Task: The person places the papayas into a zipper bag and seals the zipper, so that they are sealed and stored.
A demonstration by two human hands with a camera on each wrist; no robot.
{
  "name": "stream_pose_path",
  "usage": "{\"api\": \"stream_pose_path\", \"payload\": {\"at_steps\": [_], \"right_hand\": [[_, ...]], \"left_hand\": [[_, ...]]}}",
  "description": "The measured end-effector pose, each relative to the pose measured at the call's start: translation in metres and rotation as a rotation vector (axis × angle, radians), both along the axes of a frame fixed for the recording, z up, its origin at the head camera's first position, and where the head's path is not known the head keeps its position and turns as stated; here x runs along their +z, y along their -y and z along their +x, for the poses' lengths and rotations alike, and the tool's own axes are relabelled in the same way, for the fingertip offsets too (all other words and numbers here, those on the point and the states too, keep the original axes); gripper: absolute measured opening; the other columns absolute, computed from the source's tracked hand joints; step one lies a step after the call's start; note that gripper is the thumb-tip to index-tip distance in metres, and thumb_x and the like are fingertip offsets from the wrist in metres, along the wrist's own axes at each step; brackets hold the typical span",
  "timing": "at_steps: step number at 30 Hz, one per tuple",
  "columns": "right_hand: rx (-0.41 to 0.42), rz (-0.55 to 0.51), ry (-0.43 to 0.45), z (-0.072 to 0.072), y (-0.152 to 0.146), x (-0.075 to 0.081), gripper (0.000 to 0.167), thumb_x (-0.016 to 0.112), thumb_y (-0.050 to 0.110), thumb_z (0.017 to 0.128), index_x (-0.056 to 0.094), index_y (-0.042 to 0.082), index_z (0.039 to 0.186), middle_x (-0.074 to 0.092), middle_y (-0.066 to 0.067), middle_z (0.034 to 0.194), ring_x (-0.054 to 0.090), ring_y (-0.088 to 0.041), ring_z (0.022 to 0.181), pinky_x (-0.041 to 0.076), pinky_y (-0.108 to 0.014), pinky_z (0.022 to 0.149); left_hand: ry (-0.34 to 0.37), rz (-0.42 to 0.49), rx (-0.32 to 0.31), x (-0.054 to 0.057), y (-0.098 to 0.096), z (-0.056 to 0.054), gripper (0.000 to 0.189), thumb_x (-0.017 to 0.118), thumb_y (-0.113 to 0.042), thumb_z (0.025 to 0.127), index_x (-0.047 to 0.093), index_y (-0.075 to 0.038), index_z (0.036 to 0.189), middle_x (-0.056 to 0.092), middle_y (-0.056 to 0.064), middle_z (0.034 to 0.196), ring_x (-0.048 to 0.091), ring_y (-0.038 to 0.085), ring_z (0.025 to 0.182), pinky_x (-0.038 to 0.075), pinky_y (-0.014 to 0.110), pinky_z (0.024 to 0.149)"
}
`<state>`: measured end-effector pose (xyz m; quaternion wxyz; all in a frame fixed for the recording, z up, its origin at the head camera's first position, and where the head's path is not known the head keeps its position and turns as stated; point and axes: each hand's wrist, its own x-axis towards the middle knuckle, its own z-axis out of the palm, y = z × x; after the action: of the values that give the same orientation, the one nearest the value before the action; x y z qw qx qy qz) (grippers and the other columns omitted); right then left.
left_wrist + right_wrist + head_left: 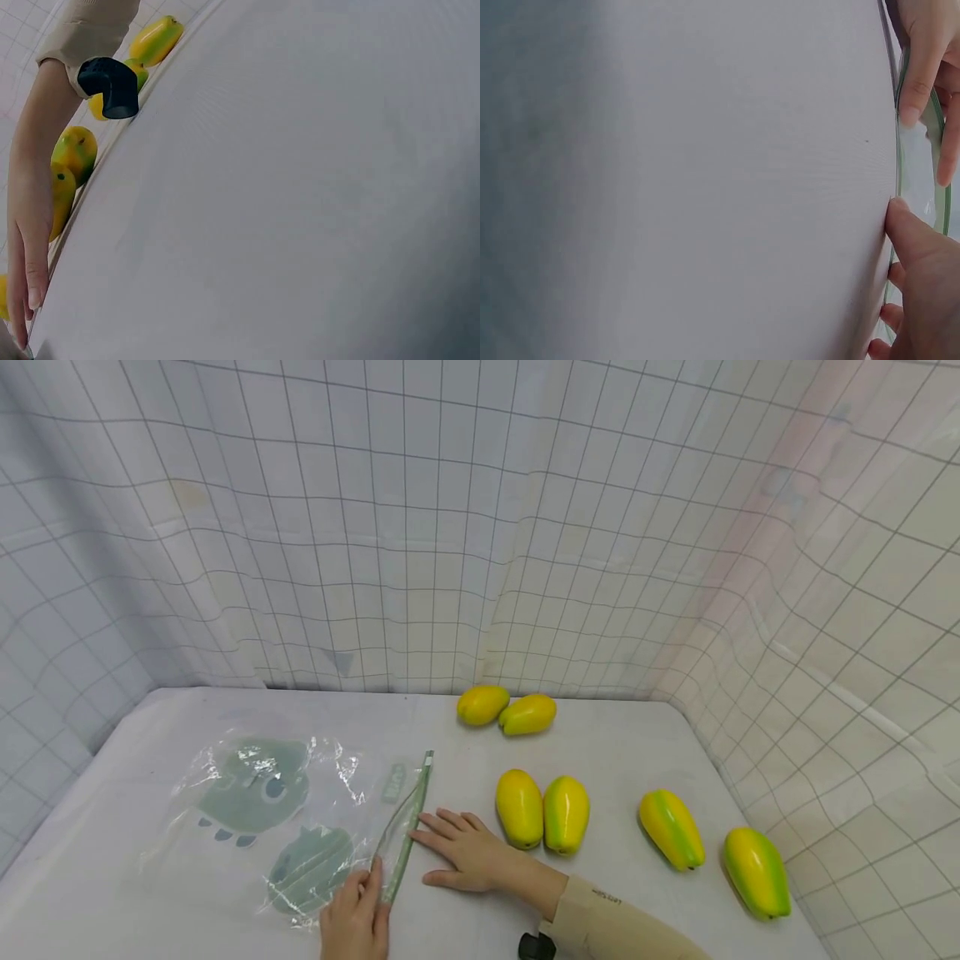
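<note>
A clear plastic zip bag printed with green cartoon figures lies flat on the left of the table. Its green-edged mouth faces right and gapes a little. At the near end of that mouth my left hand grips the edge, index finger on the upper layer. In the right wrist view, the left thumb lies along the lower edge. My right hand rests palm down with fingers spread, fingertips at the green edge. Right of it lie two yellow-green mangoes, one beside the other.
Two more mangoes lie together near the table's back edge. Another pair lies at the right, one mango further in and one by the edge. A grid-patterned curtain surrounds the white table. A black wrist device sits by the right sleeve.
</note>
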<state>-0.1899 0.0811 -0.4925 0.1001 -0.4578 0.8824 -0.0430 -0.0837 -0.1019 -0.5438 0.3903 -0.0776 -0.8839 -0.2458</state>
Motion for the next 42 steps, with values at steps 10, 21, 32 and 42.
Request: {"api": "stream_pose_path", "payload": {"at_steps": [10, 21, 32, 42], "right_hand": [[-0.052, 0.007, 0.031, -0.004, 0.002, 0.000, 0.068, 0.034, 0.062, 0.087, 0.018, 0.032, 0.146, 0.007, 0.002, 0.153, 0.010, -0.020, 0.139, 0.020, -0.049, 0.106], [-0.074, 0.017, 0.050, -0.006, 0.003, 0.000, 0.070, 0.036, 0.064, 0.086, 0.018, 0.033, 0.146, 0.007, 0.003, 0.153, 0.010, -0.019, 0.139, 0.019, -0.051, 0.106], [-0.121, 0.014, 0.058, -0.008, 0.003, 0.001, 0.073, 0.039, 0.065, 0.084, 0.019, 0.033, 0.146, 0.008, 0.002, 0.153, 0.011, -0.021, 0.139, 0.017, -0.051, 0.106], [-0.163, -0.018, 0.095, -0.014, 0.004, 0.001, 0.074, 0.039, 0.065, 0.084, 0.019, 0.031, 0.146, 0.008, 0.002, 0.153, 0.010, -0.022, 0.139, 0.015, -0.052, 0.107]], "left_hand": [[0.061, 0.019, -0.015, 0.000, 0.003, -0.004, 0.050, 0.062, -0.005, 0.064, 0.059, 0.003, 0.113, 0.048, 0.010, 0.089, 0.044, 0.020, 0.069, 0.031, 0.033, 0.054], [0.100, 0.026, 0.010, 0.004, 0.004, -0.002, 0.054, 0.072, 0.001, 0.059, 0.059, 0.003, 0.112, 0.054, 0.009, 0.091, 0.048, 0.024, 0.073, 0.034, 0.035, 0.055], [0.119, 0.075, 0.049, 0.011, 0.007, -0.010, 0.077, 0.076, 0.004, 0.056, 0.048, -0.002, 0.128, 0.051, 0.015, 0.106, 0.048, 0.032, 0.082, 0.037, 0.046, 0.063], [0.169, 0.045, -0.028, 0.010, 0.014, -0.021, 0.081, 0.071, 0.001, 0.065, 0.036, -0.003, 0.138, 0.044, 0.017, 0.113, 0.043, 0.035, 0.094, 0.035, 0.048, 0.072]]}}
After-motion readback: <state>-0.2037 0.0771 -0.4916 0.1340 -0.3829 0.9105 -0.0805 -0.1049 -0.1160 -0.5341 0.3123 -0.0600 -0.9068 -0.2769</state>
